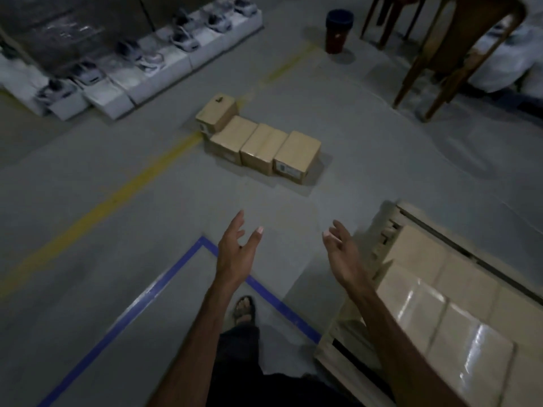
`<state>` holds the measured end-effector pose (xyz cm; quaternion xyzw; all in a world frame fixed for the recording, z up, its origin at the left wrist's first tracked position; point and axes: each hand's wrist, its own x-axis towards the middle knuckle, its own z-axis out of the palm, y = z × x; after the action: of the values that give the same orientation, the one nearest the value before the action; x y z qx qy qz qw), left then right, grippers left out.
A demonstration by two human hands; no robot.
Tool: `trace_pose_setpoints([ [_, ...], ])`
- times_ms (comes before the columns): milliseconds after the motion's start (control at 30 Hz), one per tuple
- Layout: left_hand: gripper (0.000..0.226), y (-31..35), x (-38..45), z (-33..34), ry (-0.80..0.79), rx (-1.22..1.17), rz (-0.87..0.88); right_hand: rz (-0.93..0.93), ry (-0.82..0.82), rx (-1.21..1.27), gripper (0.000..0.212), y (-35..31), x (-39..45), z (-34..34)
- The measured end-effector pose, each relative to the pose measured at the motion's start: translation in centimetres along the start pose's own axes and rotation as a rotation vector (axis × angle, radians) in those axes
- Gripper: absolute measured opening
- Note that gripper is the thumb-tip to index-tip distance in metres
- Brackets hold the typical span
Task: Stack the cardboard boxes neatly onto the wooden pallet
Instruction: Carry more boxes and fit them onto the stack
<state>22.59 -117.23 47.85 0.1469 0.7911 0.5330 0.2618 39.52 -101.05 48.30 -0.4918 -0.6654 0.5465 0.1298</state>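
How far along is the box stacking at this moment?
Partly done. Done: a layer of cardboard boxes already sits on the wooden pallet. In hand: nothing; left hand and right hand are open, reaching forward. Left: four boxes on the floor, none gripped yet.

Warehouse floor, painted yellow line (102, 201), wooden pallet (338, 359), stacked cardboard boxes (458, 315)

- We hold both bare arms out in front of us.
- Our left hand (235, 254) is empty, fingers straight and spread, palm turned inward.
- Our right hand (343, 254) is empty too, fingers loose, palm facing the left one.
- Our hands are apart.
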Motion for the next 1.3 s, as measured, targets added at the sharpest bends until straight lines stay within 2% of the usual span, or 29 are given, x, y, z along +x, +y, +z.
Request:
trace_pose_setpoints([
  [233, 0.070, 0.2, 10.5, -7.7, 0.006, 0.082, -0.012, -0.017, 0.004, 0.016, 0.059, -6.4, 7.3, 6.4],
  [433, 0.069, 1.6, 18.8, -9.3, -0.061, 0.125, -0.011, 0.006, 0.077, 0.049, 0.057, -9.6, 11.7, 9.2],
  [600, 0.068, 3.3, 24.6, -7.4, -0.098, 0.103, -0.015, 0.034, 0.096, 0.047, 0.057, -11.6, 17.2, 9.9],
  [867, 0.067, 7.2, 36.9, -3.3, -0.160, 0.153, -0.028, 0.107, 0.104, 0.103, 0.056, -16.0, 31.0, 10.5],
  [967, 0.067, 9.6, 41.5, -2.1, -0.149, 0.171, -0.049, 0.122, 0.081, 0.130, 0.051, -18.3, 36.0, 9.8],
  [1067, 0.068, 11.6, 46.6, 0.0, -0.127, 0.170, -0.030, 0.117, 0.061, 0.145, 0.056, -20.0, 41.8, 9.1],
  [1167, 0.067, 13.5, 50.7, 2.5, -0.155, 0.173, -0.026, 0.130, 0.100, 0.169, 0.051, -21.6, 46.0, 7.8],
  [1300, 0.062, 16.0, 56.2, 6.4, -0.252, 0.150, -0.058, 0.202, 0.174, 0.185, 0.057, -22.2, 50.7, 6.1],
])
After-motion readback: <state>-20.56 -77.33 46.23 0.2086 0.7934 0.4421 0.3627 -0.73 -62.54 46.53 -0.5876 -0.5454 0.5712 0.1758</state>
